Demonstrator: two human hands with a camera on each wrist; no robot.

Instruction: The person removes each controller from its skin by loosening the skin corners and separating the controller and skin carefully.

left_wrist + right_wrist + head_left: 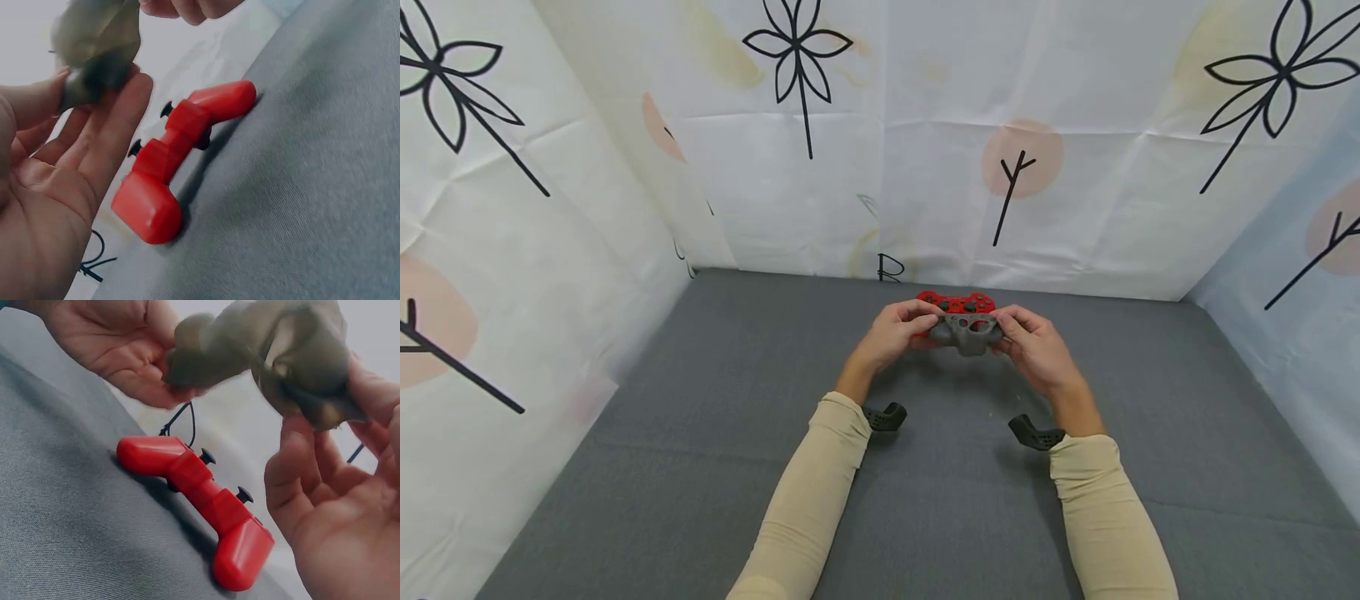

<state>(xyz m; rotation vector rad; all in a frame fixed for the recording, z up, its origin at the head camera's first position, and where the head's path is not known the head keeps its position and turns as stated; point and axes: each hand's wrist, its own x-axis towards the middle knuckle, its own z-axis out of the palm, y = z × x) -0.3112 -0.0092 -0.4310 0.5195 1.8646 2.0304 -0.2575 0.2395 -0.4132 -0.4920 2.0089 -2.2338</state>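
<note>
A grey, soft-looking game controller cover [967,337] with cut-out openings is held up between both hands. My left hand [895,332] pinches its left end between thumb and fingers. At the other end, my right hand [1036,346] grips it the same way. In the right wrist view the cover [300,356] looks bent and partly blurred. Below and beyond it, a red game controller [955,302] with black thumbsticks lies on the grey cloth. Both wrist views show this controller [181,144] resting apart from the hands, its lower side towards the cloth.
Grey cloth [737,500] covers the table surface. White fabric walls [925,192] with printed flowers and trees stand at the back and on both sides. Black wrist-worn devices [886,417] sit on both wrists, at the cuffs of beige sleeves [812,492].
</note>
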